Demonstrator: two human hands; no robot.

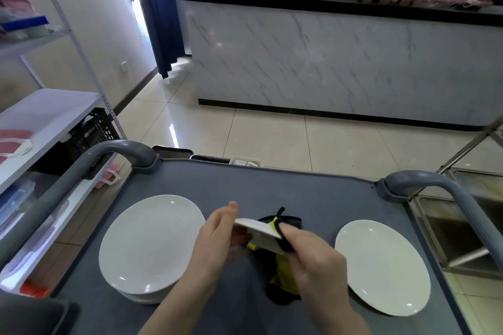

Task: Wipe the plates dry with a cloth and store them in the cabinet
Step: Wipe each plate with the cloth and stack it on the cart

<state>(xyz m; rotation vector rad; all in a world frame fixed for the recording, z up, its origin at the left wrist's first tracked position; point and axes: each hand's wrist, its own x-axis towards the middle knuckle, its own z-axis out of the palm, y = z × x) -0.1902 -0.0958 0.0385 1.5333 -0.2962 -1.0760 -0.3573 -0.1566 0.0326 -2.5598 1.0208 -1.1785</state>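
Observation:
A white plate [258,232] is held tilted, nearly edge-on, above the middle of the grey cart top [313,193]. My left hand [215,242] grips its left rim. My right hand [310,255] presses a yellow and black cloth [283,272] around the plate's right edge, and the cloth hangs down below it. A stack of white plates [151,242] lies on the cart at the left. One single white plate [381,266] lies flat at the right.
The cart has grey handles at the left [114,149] and right [424,179]. A white shelf rack [46,117] with a black crate [84,139] stands left. A steel sink [468,220] sits right. A marble-fronted counter [340,62] faces me across tiled floor.

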